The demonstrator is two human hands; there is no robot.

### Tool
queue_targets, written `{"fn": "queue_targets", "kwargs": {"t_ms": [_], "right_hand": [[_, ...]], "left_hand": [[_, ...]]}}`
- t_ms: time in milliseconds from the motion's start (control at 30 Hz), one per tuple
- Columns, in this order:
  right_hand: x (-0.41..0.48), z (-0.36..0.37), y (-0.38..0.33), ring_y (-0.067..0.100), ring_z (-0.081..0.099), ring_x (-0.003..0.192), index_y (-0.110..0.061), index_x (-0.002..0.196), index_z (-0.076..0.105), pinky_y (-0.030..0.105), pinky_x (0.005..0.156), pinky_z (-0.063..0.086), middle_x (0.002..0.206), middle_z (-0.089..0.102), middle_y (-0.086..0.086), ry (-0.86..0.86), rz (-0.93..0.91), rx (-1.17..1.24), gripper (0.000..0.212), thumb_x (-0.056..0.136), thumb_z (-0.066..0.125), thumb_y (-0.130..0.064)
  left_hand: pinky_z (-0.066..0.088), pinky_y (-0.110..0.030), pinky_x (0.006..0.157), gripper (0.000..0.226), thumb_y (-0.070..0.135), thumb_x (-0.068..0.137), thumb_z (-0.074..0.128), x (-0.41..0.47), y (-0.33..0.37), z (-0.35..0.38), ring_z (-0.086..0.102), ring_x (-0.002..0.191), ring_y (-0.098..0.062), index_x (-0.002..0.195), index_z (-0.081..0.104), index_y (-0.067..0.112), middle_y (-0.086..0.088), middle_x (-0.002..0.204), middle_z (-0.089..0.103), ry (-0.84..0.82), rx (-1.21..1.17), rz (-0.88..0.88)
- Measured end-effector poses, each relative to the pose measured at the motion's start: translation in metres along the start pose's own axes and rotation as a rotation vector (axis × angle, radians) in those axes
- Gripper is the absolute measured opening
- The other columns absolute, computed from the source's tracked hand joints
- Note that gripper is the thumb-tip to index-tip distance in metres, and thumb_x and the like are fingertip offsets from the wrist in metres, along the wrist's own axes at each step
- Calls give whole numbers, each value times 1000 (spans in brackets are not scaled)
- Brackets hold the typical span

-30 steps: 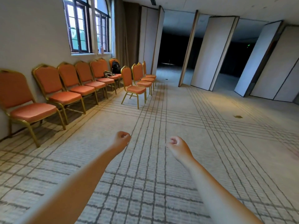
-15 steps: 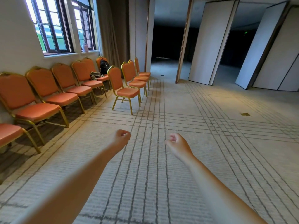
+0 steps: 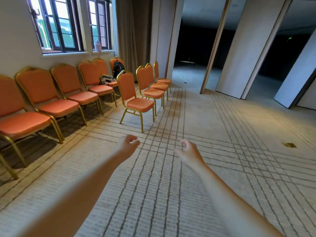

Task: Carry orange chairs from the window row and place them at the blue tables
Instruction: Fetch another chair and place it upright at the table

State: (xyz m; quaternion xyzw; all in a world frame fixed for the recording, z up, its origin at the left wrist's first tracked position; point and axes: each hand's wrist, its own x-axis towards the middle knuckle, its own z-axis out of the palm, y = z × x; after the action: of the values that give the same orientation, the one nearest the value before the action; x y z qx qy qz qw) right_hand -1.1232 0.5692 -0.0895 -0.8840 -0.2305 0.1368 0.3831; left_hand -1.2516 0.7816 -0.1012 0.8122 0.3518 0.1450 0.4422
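Observation:
Several orange chairs with gold frames line the wall under the windows on the left (image 3: pixel 56 101). A second short row stands out from the wall; its nearest chair (image 3: pixel 135 100) faces right, just ahead of my hands. My left hand (image 3: pixel 127 145) and my right hand (image 3: pixel 187 151) are stretched out low over the carpet, both empty, fingers loosely curled with a gap between thumb and fingers. Neither hand touches a chair. No blue table is in view.
A black backpack (image 3: pixel 118 69) and a grey bag (image 3: pixel 106 79) lie on chairs at the far end of the wall row. White folding partition panels (image 3: pixel 246 48) stand ahead on the right, with dark openings between them. A small brass floor plate (image 3: pixel 289 145) sits in the carpet.
The view has moved forward along the chair row, so the standalone chairs are closer. Both hands stay held out in front, their fingers slightly more apart than before.

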Motion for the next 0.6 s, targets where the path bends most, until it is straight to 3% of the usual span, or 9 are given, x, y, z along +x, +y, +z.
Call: {"fn": "queue_targets", "kwargs": {"t_ms": [133,233,367,433,500,600], "right_hand": [[139,9,-2,22,45,129,-21,141,42,35,97,41,145,39,7,3,0,-17,56,89,57,-36],[244,11,-12,22,44,130,-20,143,41,32,94,39,146,37,7,3,18,4,59,89,58,-35],[366,6,-23,17,46,119,-25,143,40,30,89,40,148,36,2,3,40,36,58,88,57,-37],[419,0,-23,15,48,113,-28,141,42,35,88,47,147,36,-1,16,78,65,58,86,57,-40],[477,-4,-18,18,49,121,-27,140,43,41,96,48,147,38,-1,19,95,69,58,86,58,-41],[568,-4,-9,21,45,130,-24,142,42,39,103,43,148,39,2,17,119,67,60,86,58,-39]], "left_hand": [[47,-36,92,41,38,89,58,135,5,23,57,108,-20,122,60,15,-4,127,58,25,13,-7],[43,-26,73,43,33,92,57,244,21,35,54,99,-16,130,56,13,-7,130,54,19,-4,-15],[42,-34,94,46,34,92,56,372,51,47,52,117,-22,131,53,10,-9,135,52,6,7,-33],[41,-35,95,47,34,92,56,425,64,58,52,116,-23,133,51,12,-8,134,52,-20,11,-58],[44,-33,88,49,35,92,56,481,74,71,55,105,-19,136,47,16,-6,130,53,-61,1,-69],[49,-34,79,50,35,92,54,563,87,95,58,85,-15,138,45,16,0,108,57,-102,-13,-85]]}}
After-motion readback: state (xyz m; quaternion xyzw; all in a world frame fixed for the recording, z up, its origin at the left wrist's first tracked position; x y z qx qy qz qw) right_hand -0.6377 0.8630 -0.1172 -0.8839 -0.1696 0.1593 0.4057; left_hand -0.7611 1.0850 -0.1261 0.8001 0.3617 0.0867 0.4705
